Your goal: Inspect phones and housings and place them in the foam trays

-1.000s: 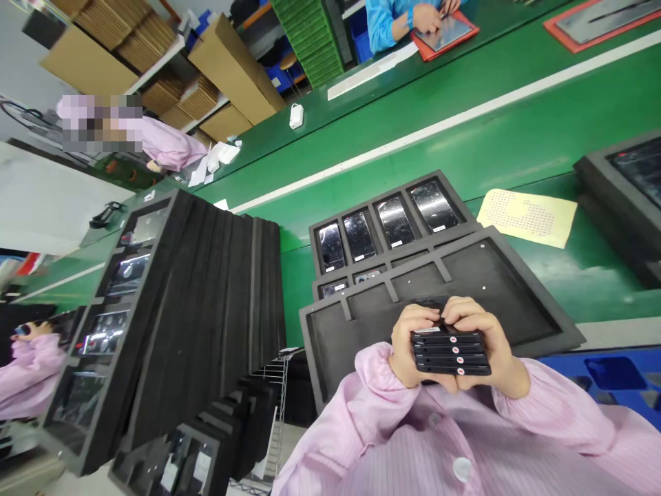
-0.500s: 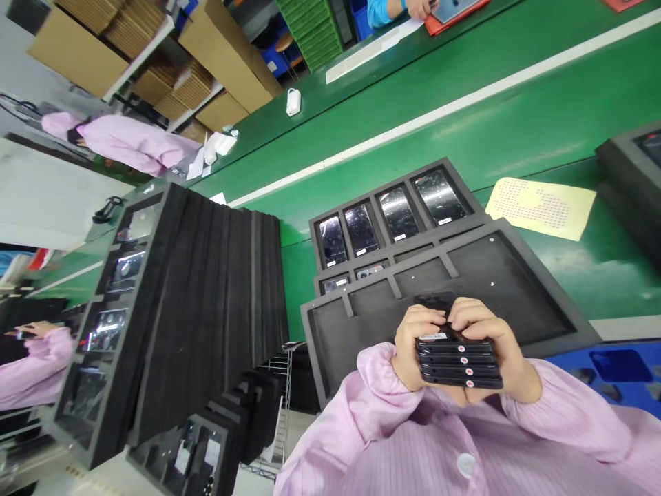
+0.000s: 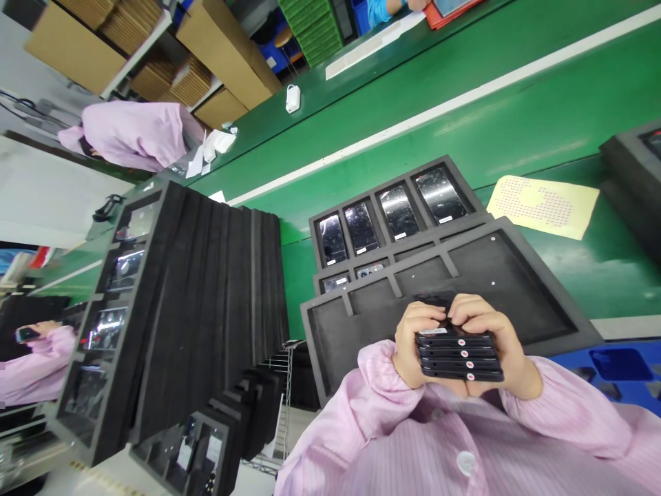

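Observation:
Between my two hands is a stack of several black smartphones [image 3: 458,357], with small round white-and-red stickers on their near ends and a white label on the top one. My left hand [image 3: 488,337] wraps round the right side of the stack, and my right hand [image 3: 413,339] grips its left side. Both thumbs and fingers lie over the top phone. Under and beyond my hands lies a black foam tray [image 3: 480,275] with bare compartments. Behind it, another foam tray [image 3: 379,219] holds phones in its slots, screens up, each with a small label.
At left stands a tall stack of black foam trays [image 3: 206,296] holding phones. A yellow printed sheet [image 3: 542,207] and more trays [image 3: 635,186] are at right, above a blue tray [image 3: 614,372]. A white adapter [image 3: 292,99] rests across the green bench [image 3: 372,114]. Co-workers are beyond and at left.
My hands and the stack of phones stay almost in place. A co-worker in pink at the far left has bent further over. The co-worker's hand at the top has shifted slightly.

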`<state>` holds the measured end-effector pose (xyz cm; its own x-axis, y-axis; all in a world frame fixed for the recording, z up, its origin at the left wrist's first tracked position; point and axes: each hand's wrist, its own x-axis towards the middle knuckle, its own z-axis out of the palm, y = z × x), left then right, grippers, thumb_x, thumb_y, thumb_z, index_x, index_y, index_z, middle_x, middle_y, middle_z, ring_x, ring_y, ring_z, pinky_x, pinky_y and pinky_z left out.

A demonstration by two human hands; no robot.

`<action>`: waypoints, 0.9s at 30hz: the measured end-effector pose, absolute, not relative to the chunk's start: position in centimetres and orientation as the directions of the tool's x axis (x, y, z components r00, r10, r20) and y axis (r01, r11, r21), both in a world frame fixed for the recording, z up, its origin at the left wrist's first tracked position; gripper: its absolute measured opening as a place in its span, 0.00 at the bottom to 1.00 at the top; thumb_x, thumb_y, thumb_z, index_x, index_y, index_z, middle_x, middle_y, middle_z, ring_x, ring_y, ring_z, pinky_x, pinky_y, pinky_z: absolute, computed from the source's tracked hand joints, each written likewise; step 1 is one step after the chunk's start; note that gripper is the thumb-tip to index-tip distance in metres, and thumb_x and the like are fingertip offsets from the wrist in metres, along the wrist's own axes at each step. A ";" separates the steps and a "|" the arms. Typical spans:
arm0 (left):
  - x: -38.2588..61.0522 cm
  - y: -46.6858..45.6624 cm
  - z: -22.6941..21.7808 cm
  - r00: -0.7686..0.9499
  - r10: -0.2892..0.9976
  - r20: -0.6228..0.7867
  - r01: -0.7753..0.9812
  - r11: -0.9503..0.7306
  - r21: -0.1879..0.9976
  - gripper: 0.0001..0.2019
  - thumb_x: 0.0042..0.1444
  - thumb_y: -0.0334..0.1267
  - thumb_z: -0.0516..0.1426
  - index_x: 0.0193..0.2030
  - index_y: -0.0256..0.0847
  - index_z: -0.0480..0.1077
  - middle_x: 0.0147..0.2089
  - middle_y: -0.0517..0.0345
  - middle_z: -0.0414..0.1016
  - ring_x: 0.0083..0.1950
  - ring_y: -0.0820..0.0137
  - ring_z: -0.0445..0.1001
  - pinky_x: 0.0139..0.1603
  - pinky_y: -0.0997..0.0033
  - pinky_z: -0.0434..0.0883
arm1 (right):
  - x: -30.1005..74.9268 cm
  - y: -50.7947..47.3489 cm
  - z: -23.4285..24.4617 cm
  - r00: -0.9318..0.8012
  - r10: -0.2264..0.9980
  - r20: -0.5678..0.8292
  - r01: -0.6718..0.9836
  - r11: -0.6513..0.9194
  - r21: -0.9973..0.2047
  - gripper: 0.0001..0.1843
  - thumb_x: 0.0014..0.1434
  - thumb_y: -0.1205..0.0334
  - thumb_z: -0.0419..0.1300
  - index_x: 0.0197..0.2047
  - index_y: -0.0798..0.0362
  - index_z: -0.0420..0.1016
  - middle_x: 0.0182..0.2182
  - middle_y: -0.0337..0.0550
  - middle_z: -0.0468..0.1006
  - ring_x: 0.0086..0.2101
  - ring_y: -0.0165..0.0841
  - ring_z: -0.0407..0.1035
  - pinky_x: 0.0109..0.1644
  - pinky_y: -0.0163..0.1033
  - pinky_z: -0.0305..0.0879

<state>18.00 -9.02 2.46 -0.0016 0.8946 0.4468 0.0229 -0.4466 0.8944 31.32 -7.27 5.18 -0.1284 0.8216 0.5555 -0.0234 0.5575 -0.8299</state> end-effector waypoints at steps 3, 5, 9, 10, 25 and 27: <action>18.3 -8.4 3.1 -0.036 0.868 0.494 -0.088 -0.496 0.864 0.29 0.41 0.62 0.61 0.45 0.44 0.65 0.42 0.55 0.73 0.42 0.64 0.74 0.45 0.59 0.70 | 31.4 -7.0 5.2 -0.119 0.836 0.536 -0.039 0.535 -0.844 0.24 0.50 0.41 0.63 0.44 0.45 0.64 0.33 0.42 0.67 0.32 0.38 0.65 0.39 0.51 0.65; 18.5 -8.1 3.3 -0.039 0.871 0.490 -0.111 -0.492 0.864 0.28 0.42 0.60 0.62 0.45 0.44 0.66 0.42 0.55 0.73 0.43 0.65 0.73 0.45 0.61 0.70 | 31.4 -6.9 5.1 -0.119 0.837 0.534 -0.055 0.532 -0.845 0.24 0.51 0.41 0.62 0.44 0.45 0.64 0.33 0.42 0.67 0.33 0.38 0.65 0.40 0.50 0.65; 18.5 -8.0 3.3 -0.050 0.866 0.498 -0.107 -0.501 0.859 0.27 0.43 0.58 0.62 0.45 0.43 0.66 0.42 0.56 0.73 0.44 0.66 0.73 0.46 0.62 0.71 | 31.3 -6.8 4.9 -0.139 0.830 0.540 -0.079 0.534 -0.842 0.24 0.52 0.42 0.61 0.46 0.47 0.63 0.35 0.43 0.66 0.35 0.38 0.64 0.41 0.49 0.64; 18.5 -8.0 3.3 -0.050 0.864 0.502 -0.103 -0.504 0.858 0.27 0.43 0.58 0.62 0.45 0.43 0.66 0.42 0.56 0.73 0.43 0.66 0.73 0.46 0.62 0.71 | 31.3 -6.8 4.9 -0.145 0.826 0.545 -0.083 0.538 -0.839 0.25 0.53 0.42 0.62 0.47 0.47 0.63 0.35 0.43 0.66 0.35 0.37 0.64 0.42 0.48 0.64; 17.5 -6.0 1.5 0.012 0.977 0.213 -0.112 -0.210 0.971 0.34 0.27 0.62 0.67 0.38 0.41 0.68 0.36 0.56 0.73 0.39 0.63 0.74 0.43 0.60 0.72 | 31.2 -6.3 5.9 -0.062 0.901 0.429 0.001 0.430 -0.903 0.24 0.52 0.42 0.62 0.46 0.46 0.64 0.36 0.44 0.68 0.37 0.38 0.68 0.38 0.43 0.69; 17.4 -5.3 1.8 0.060 0.998 0.028 -0.146 -0.019 0.989 0.34 0.27 0.66 0.64 0.33 0.39 0.68 0.31 0.57 0.73 0.34 0.64 0.73 0.40 0.60 0.73 | 31.9 -5.5 6.3 -0.142 0.926 0.351 -0.010 0.353 -0.936 0.30 0.51 0.37 0.60 0.49 0.48 0.65 0.41 0.48 0.70 0.41 0.40 0.69 0.43 0.44 0.69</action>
